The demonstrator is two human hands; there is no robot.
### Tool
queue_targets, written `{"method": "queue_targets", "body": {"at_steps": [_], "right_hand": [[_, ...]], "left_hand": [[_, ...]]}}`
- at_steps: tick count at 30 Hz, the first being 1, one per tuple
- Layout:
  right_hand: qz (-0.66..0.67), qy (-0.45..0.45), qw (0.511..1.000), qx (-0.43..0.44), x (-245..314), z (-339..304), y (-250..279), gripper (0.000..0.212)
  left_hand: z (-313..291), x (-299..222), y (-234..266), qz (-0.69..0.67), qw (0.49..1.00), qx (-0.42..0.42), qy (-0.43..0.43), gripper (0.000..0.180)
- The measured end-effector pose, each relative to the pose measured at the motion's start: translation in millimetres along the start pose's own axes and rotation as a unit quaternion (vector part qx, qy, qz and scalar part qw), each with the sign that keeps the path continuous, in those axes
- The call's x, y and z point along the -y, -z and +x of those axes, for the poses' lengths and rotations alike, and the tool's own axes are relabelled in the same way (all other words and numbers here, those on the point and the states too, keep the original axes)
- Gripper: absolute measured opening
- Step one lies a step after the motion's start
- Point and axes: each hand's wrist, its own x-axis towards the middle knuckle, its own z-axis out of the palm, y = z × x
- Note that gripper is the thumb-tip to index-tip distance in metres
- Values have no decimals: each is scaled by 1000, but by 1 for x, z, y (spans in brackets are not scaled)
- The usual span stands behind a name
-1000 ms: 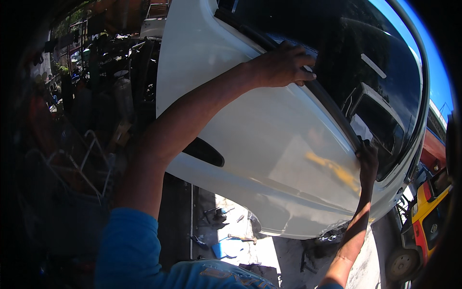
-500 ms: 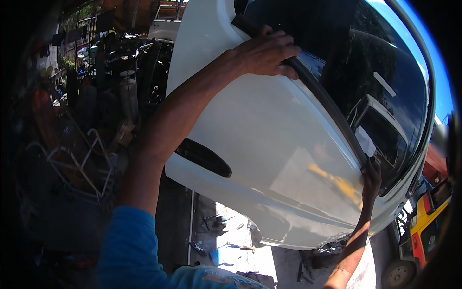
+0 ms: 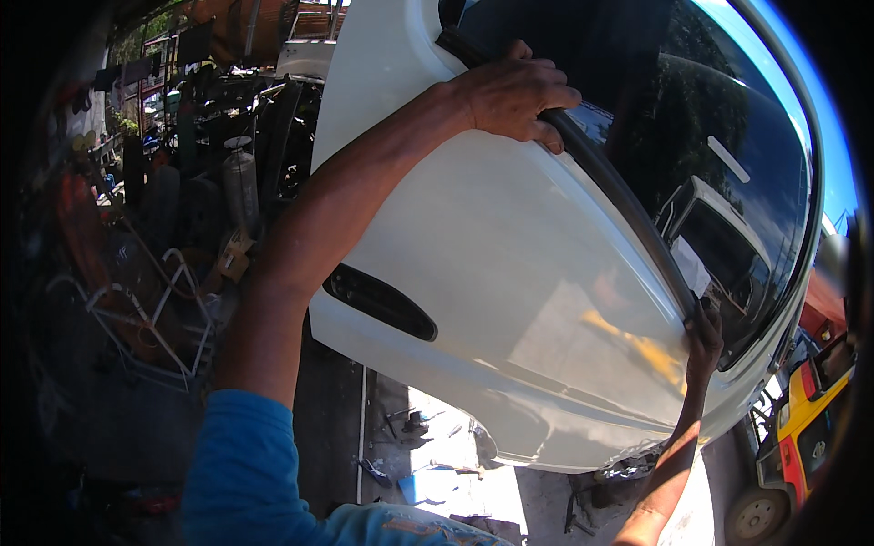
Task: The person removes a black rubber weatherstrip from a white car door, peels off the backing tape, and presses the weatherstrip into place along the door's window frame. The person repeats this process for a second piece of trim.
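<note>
A long black trim strip [image 3: 630, 198] runs along the lower edge of the dark window [image 3: 628, 82] on a white vehicle body [image 3: 473, 246]. My left hand [image 3: 519, 96] is wrapped over the strip's upper part, thumb on the near side and fingers toward the glass. Farther down, close to the window's lower right corner, my right hand [image 3: 704, 335] grips the strip's lower end. The strip's upper end sticks out past my left hand. Whether the strip is seated against the body under my fingers is hidden.
A dark oval recess [image 3: 381, 302] sits low on the white body. At the left are a white metal frame [image 3: 150, 323], a gas cylinder [image 3: 241, 182] and dark clutter. Tools lie on the sunlit floor [image 3: 455, 437] below. A yellow and red vehicle [image 3: 810, 437] stands at the right.
My left hand has shifted slightly to the right on the strip, its fingers reaching a little farther over the glass. My right hand stays in nearly the same place.
</note>
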Motion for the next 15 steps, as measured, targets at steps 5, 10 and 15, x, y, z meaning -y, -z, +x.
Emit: {"method": "queue_targets", "body": {"at_steps": [5, 10, 15], "right_hand": [[-39, 17, 999, -4, 36, 8, 1, 36], [-98, 191, 976, -41, 168, 56, -87, 40], [-73, 198, 977, -25, 228, 105, -180, 34]], "left_hand": [[-5, -2, -5, 17, 998, -59, -21, 50], [-10, 3, -2, 16, 997, -65, -27, 50], [-19, 13, 8, 3, 998, -40, -38, 43]]}}
